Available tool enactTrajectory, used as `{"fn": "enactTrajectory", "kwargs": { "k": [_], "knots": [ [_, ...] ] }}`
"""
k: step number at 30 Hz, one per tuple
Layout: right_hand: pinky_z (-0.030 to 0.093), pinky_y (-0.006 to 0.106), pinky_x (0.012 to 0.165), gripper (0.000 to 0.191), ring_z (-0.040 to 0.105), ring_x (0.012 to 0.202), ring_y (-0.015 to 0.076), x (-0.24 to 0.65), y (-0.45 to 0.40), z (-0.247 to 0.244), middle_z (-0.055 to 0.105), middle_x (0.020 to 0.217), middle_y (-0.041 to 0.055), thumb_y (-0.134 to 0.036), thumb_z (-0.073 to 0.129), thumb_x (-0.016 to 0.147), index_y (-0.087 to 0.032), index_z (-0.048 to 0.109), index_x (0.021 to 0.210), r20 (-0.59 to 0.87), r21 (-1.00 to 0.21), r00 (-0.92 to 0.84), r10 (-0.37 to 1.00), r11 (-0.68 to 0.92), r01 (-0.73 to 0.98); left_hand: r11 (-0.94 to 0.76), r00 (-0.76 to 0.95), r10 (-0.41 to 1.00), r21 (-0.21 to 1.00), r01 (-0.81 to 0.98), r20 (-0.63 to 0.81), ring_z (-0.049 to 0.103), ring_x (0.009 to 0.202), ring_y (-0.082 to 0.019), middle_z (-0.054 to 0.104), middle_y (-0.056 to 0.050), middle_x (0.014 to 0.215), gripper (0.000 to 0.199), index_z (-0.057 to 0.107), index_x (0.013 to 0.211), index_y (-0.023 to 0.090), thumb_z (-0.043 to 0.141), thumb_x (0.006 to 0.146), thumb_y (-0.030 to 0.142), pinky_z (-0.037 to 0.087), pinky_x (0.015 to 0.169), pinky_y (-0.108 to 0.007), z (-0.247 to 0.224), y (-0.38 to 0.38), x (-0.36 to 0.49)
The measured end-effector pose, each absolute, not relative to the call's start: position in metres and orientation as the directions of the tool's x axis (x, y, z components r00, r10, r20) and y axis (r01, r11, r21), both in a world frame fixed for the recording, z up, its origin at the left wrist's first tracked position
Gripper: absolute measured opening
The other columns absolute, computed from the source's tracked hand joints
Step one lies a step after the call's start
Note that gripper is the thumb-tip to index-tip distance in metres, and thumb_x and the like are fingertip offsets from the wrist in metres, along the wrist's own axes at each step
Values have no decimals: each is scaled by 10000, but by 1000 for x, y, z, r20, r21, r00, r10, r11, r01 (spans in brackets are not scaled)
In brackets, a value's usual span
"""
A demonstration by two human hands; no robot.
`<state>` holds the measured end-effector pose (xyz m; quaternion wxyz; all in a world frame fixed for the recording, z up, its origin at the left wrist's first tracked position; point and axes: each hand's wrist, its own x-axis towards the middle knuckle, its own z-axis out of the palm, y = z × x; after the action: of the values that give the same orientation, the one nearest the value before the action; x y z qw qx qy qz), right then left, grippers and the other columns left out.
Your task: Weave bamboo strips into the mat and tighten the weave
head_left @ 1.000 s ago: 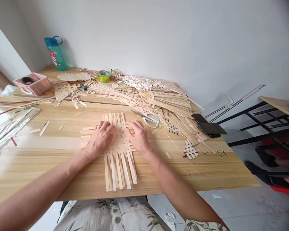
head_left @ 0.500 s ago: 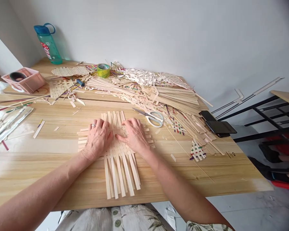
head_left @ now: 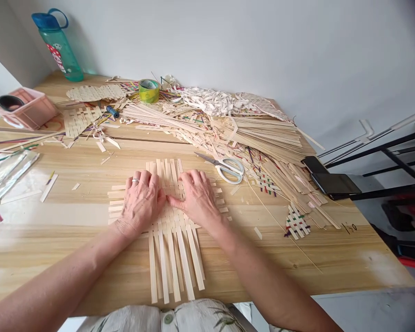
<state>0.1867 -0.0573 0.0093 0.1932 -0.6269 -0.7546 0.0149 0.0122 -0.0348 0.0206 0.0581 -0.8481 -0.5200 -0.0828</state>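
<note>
A woven mat of pale flat strips (head_left: 169, 220) lies on the wooden table, its long loose ends pointing toward my body and shorter ends sticking out at the sides and top. My left hand (head_left: 143, 199), with a ring on one finger, rests palm down on the mat's left part, fingers bent and near each other. On the right part presses my right hand (head_left: 197, 193), its thumb stretched inward almost to my left thumb. Both hands touch the weave; their fingertips are partly hidden, so any grip on single strips cannot be made out.
White-handled scissors (head_left: 228, 169) lie right of the mat. Behind are piled strips (head_left: 262, 133), green-yellow tape (head_left: 148, 91), a teal bottle (head_left: 64, 53) and a pink basket (head_left: 37, 110). A small woven triangle (head_left: 297, 221) and dark phones (head_left: 335, 183) are at the right.
The camera view has shifted closer. My right thumb has come nearer to my left hand; both hands remain on the mat.
</note>
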Motion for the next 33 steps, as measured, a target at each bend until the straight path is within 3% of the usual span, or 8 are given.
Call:
{"fn": "enactTrajectory", "kwargs": {
  "k": [10,17,22,33],
  "knots": [
    [426,399,825,536,511,924,286,198,-54,11,601,957,100,-632,777,720,-177,573,917,285,-173,-99,953,153,973,-442,430,879,16,897,204,557,921,-314,604,-122,923,262,552,941,168,523,943,429,439,783,-429,23,-25,-2],
    [415,379,779,453,511,877,264,198,-54,8,610,905,81,-582,736,793,-191,537,909,300,-202,-126,946,192,961,-509,478,845,85,857,242,504,819,-271,542,-80,810,208,495,836,202,494,964,366,437,747,-389,16,-21,-8],
    [408,366,770,420,528,875,259,196,-54,6,614,908,80,-545,728,812,-190,532,923,286,-210,-109,952,173,962,-535,499,828,94,839,255,486,827,-275,534,-86,834,178,503,849,201,498,960,340,439,737,-388,16,-23,-8],
    [403,349,732,435,523,818,239,199,-55,4,592,870,79,-620,617,877,-189,560,870,302,-165,-105,947,160,973,-530,489,837,142,836,245,474,825,-274,520,-84,826,176,483,827,213,478,966,320,419,719,-390,16,-22,-7]
  ]
}}
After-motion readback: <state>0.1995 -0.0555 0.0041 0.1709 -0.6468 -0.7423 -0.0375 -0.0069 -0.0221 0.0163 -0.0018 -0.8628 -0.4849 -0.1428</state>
